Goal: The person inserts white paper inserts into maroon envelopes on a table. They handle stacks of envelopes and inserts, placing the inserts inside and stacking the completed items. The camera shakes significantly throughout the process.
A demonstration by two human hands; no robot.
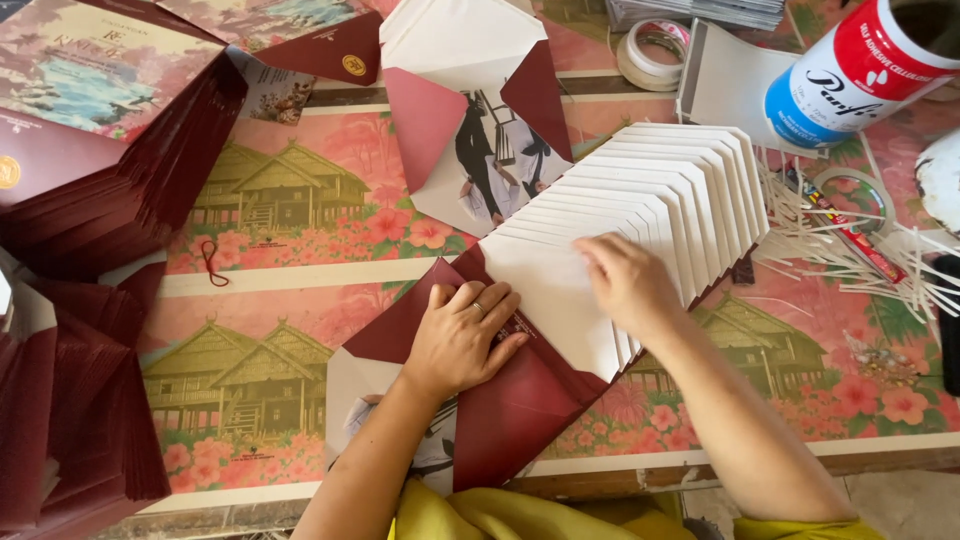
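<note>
Right hand (628, 285) — motion-blurred fingertips; red-and-blue cylindrical canister (858, 68) and stacked maroon card envelopes (70, 440) — cut by the frame edges.

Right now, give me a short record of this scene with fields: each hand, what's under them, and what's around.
left hand: flat on a dark red envelope
right hand: on the nearest flap of fanned white envelopes
surface: floral tablecloth with house pictures
far left: dark red envelope stacks
top right: tape rolls, paper strips
</note>
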